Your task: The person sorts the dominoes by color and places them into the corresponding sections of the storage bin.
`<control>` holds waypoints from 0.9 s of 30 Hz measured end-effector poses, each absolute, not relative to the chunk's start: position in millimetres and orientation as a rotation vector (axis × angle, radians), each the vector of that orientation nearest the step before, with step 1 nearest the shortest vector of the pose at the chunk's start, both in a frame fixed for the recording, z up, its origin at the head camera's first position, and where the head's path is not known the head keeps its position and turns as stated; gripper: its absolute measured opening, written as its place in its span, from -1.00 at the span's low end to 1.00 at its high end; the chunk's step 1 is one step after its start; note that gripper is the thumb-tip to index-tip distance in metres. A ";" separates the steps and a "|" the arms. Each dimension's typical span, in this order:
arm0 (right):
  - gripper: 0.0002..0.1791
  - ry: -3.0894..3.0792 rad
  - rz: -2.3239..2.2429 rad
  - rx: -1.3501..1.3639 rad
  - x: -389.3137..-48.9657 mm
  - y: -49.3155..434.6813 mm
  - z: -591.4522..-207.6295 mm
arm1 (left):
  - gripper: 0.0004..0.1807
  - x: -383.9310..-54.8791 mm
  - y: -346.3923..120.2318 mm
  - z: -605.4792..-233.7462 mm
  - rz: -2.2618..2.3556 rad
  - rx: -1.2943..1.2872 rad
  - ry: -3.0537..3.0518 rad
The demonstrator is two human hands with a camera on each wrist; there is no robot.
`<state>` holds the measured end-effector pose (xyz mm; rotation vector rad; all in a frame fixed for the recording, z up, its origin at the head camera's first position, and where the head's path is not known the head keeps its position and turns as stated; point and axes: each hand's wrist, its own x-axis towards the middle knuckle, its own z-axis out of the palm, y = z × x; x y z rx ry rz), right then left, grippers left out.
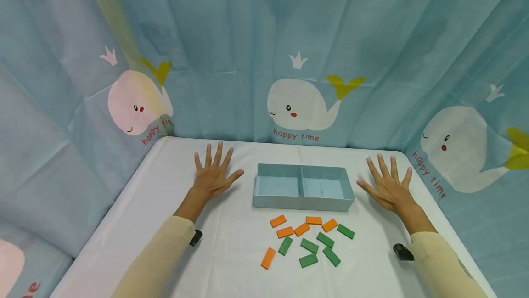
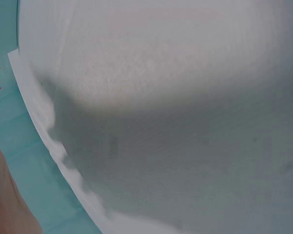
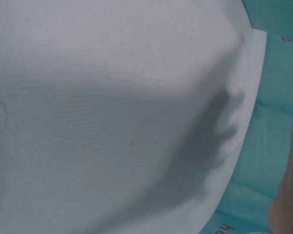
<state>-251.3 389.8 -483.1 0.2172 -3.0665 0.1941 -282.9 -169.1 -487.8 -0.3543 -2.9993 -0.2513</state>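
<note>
My left hand (image 1: 212,178) is spread out with straight fingers, to the left of a pale blue two-compartment box (image 1: 303,202). On the box's other side my right hand (image 1: 388,190) is spread the same way. Neither hand holds anything. In front of the box lie several orange blocks (image 1: 285,232) and several green blocks (image 1: 309,245), flat and loosely scattered. One orange block (image 1: 268,258) lies apart at the near left. In the left wrist view, part of the left hand (image 2: 10,200) shows at the edge; the right wrist view shows part of the right hand (image 3: 289,185).
A white cloth (image 1: 231,261) covers the table. Blue curtains (image 1: 215,96) printed with whales hang behind it and along both sides. Each wrist carries a small black device, such as the one at the right sleeve (image 1: 442,261). Hand shadows fall on the cloth.
</note>
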 end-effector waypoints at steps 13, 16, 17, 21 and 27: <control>0.08 -2.885 0.542 0.263 -227.3 377.9 -475.5 | 0.00 -268.0 -161.9 -474.9 -0.685 -0.447 -3.002; 0.04 -2.809 0.699 0.308 -212.4 370.4 -473.6 | -0.07 -258.2 -151.3 -473.4 -1.027 -0.476 -3.019; 0.02 -2.793 0.755 0.320 -206.9 367.3 -472.9 | -0.10 -254.7 -147.3 -472.6 -1.150 -0.474 -3.017; -0.12 -2.735 0.941 0.362 -183.9 355.4 -469.0 | -0.21 -244.0 -130.9 -473.8 -1.452 -0.490 -2.967; -0.36 -2.713 1.053 0.410 -158.5 342.5 -462.7 | -0.29 -238.7 -114.3 -478.4 -1.791 -0.487 -2.817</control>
